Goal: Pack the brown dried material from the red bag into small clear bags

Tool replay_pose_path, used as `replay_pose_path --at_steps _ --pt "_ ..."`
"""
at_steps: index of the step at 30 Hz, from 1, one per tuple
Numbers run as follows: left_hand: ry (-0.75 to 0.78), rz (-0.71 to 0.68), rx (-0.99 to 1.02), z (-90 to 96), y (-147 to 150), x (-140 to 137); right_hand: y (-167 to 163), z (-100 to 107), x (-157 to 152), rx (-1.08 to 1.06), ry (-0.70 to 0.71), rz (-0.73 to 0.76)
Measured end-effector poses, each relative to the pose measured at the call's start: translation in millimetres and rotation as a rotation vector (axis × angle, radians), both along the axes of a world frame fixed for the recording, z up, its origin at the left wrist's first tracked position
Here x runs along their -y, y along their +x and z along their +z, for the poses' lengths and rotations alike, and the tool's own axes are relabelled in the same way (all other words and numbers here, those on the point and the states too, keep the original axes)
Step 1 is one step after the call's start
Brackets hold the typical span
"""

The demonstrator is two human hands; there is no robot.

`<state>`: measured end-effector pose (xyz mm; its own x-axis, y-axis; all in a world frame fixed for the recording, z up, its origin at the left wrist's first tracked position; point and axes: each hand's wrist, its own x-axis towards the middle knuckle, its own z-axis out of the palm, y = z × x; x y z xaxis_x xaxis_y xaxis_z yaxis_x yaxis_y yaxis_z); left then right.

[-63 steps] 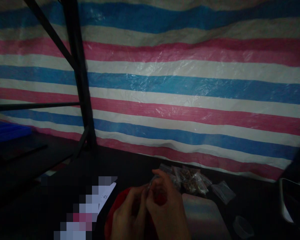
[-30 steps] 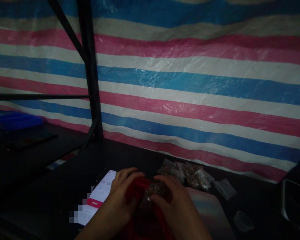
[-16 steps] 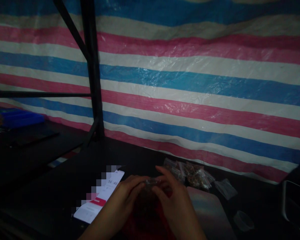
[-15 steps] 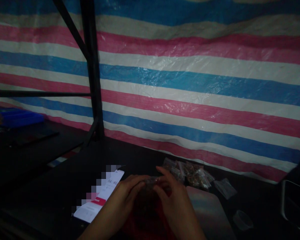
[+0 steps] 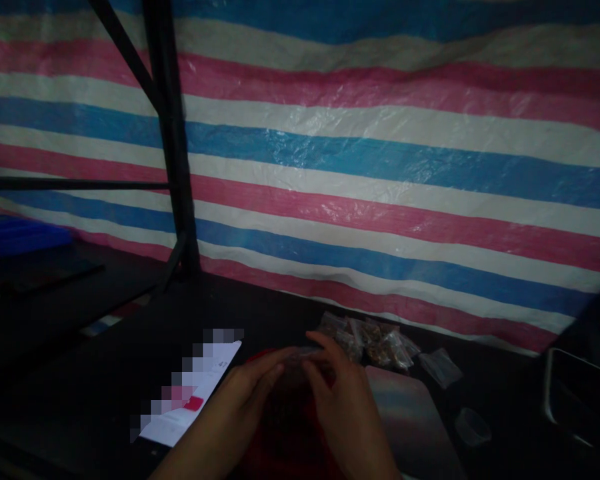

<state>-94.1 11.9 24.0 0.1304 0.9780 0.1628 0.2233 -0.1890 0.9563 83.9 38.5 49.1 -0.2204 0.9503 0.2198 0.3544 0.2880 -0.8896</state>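
Low in the middle, my left hand point(image 5: 253, 387) and my right hand point(image 5: 337, 383) meet over a dark red thing point(image 5: 290, 453), whose kind I cannot make out in the dim light. A small clear plastic bag point(image 5: 300, 355) is pinched between the fingertips of both hands. My right index finger stretches out past it, while the thumb stays at the bag. Whatever the bag contains is too dark to tell. Behind my right hand lies a pile of small clear bags point(image 5: 385, 343) with brownish contents. Flat clear bags point(image 5: 441, 368) lie to its right.
Left of my hands lies a lit screen point(image 5: 180, 417), partly pixelated. A shiny flat panel point(image 5: 407, 407) and a small clear cup point(image 5: 473, 427) sit to the right, with a rimmed dark tray point(image 5: 547, 387) beyond. A black post point(image 5: 175, 167) rises before the striped sheet point(image 5: 380, 193).
The whole view has shifted slightly, so most things appear further left. Both hands keep nearly the same pose at the clear plastic bag.
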Motion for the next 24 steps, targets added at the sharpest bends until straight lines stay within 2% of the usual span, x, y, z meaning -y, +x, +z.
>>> replay_pose_path --at_steps 5,12,18,24 --pt "-0.005 0.017 -0.077 -4.5 -6 -1 1 2 2 0.051 0.0 -0.029" --pt "-0.012 0.052 -0.213 -10.2 -12 -3 -3 4 2 0.018 -0.064 -0.021" --pt "0.036 -0.018 -0.129 -3.2 -13 -3 -2 3 5 -0.035 -0.031 -0.039" --pt "0.005 -0.061 -0.07 0.6 -15 4 -3 2 5 -0.084 -0.032 -0.02"
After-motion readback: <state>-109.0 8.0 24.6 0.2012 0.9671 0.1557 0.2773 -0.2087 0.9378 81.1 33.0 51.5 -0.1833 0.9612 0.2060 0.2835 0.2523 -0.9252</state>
